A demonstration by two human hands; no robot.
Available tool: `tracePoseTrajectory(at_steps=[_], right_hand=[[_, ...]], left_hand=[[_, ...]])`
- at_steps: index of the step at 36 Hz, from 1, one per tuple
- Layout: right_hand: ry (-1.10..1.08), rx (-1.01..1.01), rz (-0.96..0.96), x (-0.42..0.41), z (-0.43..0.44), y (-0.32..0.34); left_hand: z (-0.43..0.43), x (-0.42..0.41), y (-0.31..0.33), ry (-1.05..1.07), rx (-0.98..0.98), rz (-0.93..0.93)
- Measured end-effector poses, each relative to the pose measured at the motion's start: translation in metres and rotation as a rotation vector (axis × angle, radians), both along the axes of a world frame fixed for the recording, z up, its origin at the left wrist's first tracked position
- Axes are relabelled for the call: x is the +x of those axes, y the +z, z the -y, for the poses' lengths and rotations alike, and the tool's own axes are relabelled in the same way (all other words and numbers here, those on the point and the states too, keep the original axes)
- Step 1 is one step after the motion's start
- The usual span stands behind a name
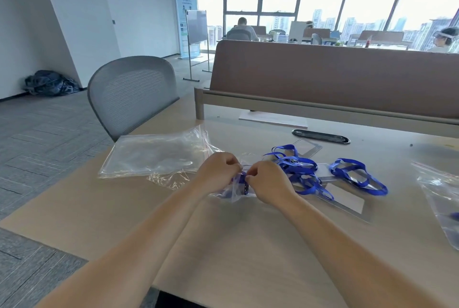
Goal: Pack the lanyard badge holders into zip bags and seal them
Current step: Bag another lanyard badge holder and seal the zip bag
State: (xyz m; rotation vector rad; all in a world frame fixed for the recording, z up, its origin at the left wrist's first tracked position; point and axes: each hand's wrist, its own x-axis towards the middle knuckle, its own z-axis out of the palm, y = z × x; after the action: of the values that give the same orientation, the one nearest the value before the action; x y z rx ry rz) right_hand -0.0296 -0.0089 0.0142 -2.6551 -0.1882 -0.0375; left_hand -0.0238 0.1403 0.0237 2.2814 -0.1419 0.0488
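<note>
A small clear zip bag (pixel 234 192) with a blue lanyard inside lies on the table in front of me. My left hand (pixel 218 169) and my right hand (pixel 267 181) both pinch its top edge, fingers curled, close together. Just right of my hands lies a tangle of blue lanyards with clear badge holders (pixel 300 171). Another blue lanyard badge holder (pixel 357 176) lies further right. A stack of empty clear zip bags (pixel 154 153) lies to the left.
A filled zip bag (pixel 439 198) lies at the right edge of the table (pixel 236 245). A black cable grommet (pixel 320 136) and a white paper (pixel 273 119) sit near the brown desk divider (pixel 323 76). A grey mesh chair (pixel 131 94) stands at the left.
</note>
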Motion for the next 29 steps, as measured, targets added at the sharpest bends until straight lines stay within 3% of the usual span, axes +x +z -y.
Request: tracePoseTrajectory(at_steps=[7,14,19,25,29], right_hand=[[-0.193,0.135,0.167,0.008,0.019,0.013],[-0.139,0.131,-0.023,0.022,0.021,0.012],[-0.13,0.184,0.0,0.023,0.016,0.012],[-0.176,0.239,-0.005,0.024,0.016,0.017],[-0.206,0.196,0.041,0.026,0.019,0.022]], left_hand=[[-0.011,-0.002,0.006,0.006,-0.037,-0.044],[-0.018,-0.007,0.012,-0.036,-0.099,-0.088],[-0.023,-0.007,0.012,-0.081,-0.112,-0.097],[-0.026,-0.009,0.013,-0.112,-0.001,-0.101],[-0.028,-0.019,0.014,-0.183,0.249,-0.108]])
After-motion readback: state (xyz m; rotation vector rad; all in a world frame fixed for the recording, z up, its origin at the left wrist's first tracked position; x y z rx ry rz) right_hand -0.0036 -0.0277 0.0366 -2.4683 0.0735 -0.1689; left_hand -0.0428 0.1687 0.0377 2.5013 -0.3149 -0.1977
